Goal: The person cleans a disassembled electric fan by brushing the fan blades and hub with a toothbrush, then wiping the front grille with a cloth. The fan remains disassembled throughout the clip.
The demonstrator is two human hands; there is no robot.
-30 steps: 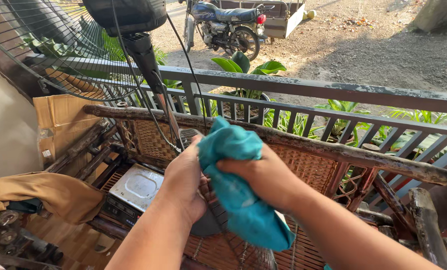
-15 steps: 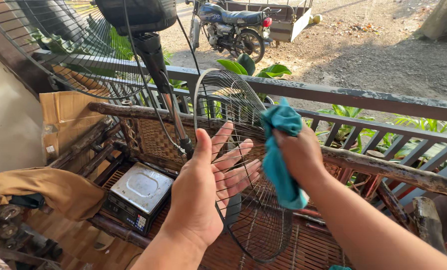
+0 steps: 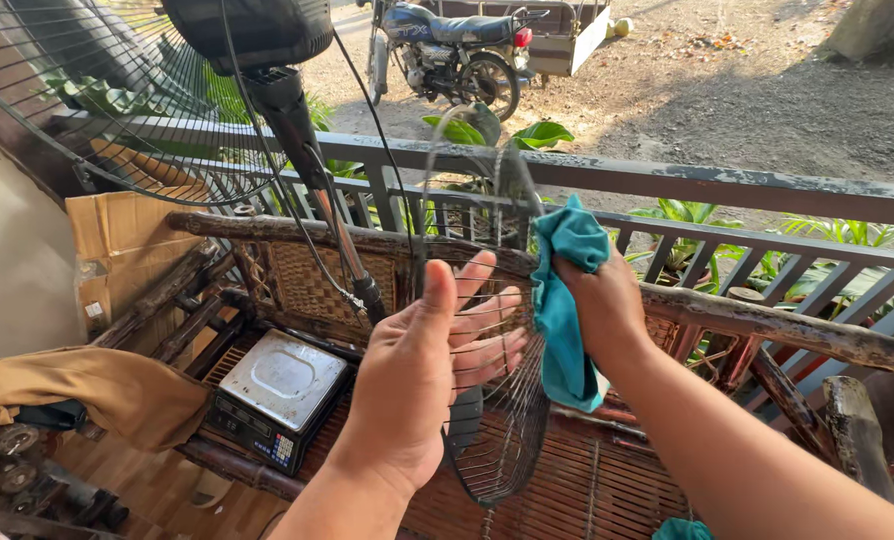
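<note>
The left hand (image 3: pixel 422 385) lay flat and open against the upright wire fan guard (image 3: pixel 487 330), held edge-on between both hands, while the right hand (image 3: pixel 597 300), clamped on a teal cloth (image 3: pixel 564 300), pressed its far side.

Low, warm sunlight is raking in from the upper left, brightening the gravel yard (image 3: pixel 727 90) and casting long shadows across it, while the white wall (image 3: pixel 12 270) is sitting in shade; wide-angle distortion is bowing the railing (image 3: pixel 727 180).
</note>
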